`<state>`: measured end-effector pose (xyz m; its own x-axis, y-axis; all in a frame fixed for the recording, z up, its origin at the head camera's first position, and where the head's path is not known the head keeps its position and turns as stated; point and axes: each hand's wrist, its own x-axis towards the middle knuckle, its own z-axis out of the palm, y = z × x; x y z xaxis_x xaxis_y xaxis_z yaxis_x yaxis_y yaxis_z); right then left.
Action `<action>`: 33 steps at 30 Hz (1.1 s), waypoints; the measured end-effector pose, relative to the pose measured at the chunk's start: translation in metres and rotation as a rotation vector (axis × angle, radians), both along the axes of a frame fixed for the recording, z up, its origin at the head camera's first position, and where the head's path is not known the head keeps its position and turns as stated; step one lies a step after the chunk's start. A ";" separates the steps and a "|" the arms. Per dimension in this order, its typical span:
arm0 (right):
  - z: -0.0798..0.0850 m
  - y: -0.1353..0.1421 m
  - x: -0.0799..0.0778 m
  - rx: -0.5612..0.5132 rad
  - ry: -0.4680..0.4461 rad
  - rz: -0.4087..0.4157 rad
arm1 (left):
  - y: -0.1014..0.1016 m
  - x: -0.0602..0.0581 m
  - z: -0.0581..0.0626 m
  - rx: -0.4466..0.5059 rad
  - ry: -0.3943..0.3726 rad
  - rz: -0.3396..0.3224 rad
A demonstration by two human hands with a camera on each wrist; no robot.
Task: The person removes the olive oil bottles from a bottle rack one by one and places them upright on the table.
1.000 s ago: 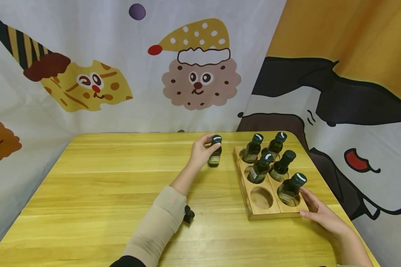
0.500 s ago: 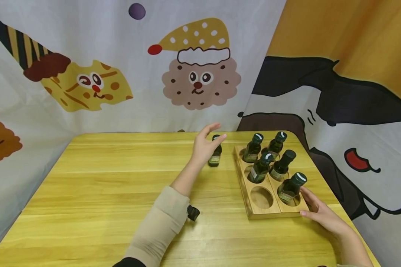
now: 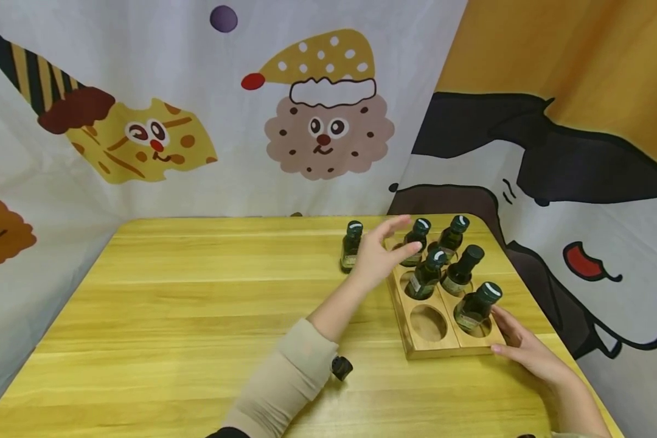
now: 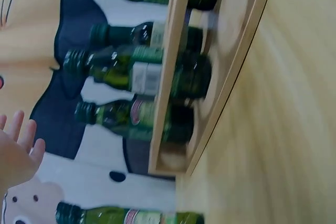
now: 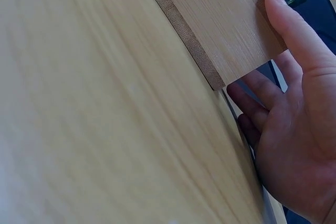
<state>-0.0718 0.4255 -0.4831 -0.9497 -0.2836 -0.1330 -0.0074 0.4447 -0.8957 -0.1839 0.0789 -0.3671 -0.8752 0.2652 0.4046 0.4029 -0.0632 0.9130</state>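
Note:
A wooden bottle rack (image 3: 435,353) with two rows of round holes stands on the right of the table. Several small dark green glass bottles (image 3: 473,307) are in it; the near left hole holds none. My left hand (image 3: 373,258), fingers spread and holding nothing, is over the rack's left side, beside the back left bottle (image 3: 420,226). In the left wrist view its fingers (image 4: 26,135) show apart from the bottles. Another green bottle (image 3: 351,248) stands upright outside the rack, left of it. My right hand (image 3: 528,356) grips the rack's near right corner, thumb (image 5: 289,19) against its edge.
A yellow wood-grain table (image 3: 197,304) extends far to the left. A printed cartoon curtain (image 3: 186,73) hangs behind it and along the right side. A small black device (image 3: 342,367) is at the left cuff.
My left hand let go of the bottle left of the rack, lifted off, and moved right to the rack's back left bottle. The right hand and rack have stayed put.

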 end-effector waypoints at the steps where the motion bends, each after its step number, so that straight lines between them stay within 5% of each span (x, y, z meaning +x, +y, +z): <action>1: 0.000 0.000 0.000 -0.001 -0.001 0.002 | 0.004 0.002 -0.002 0.000 -0.010 -0.012; 15: 0.000 -0.001 -0.005 0.010 0.011 0.011 | 0.046 -0.003 -0.054 -0.048 -0.102 -0.061; 33: -0.001 -0.002 -0.001 -0.005 0.050 0.024 | 0.064 0.004 -0.064 -0.059 -0.069 0.027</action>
<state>-0.0723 0.4237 -0.4840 -0.9482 -0.3065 -0.0836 -0.0629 0.4391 -0.8962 -0.1801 0.1432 -0.4315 -0.9075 0.2630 0.3274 0.3398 0.0018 0.9405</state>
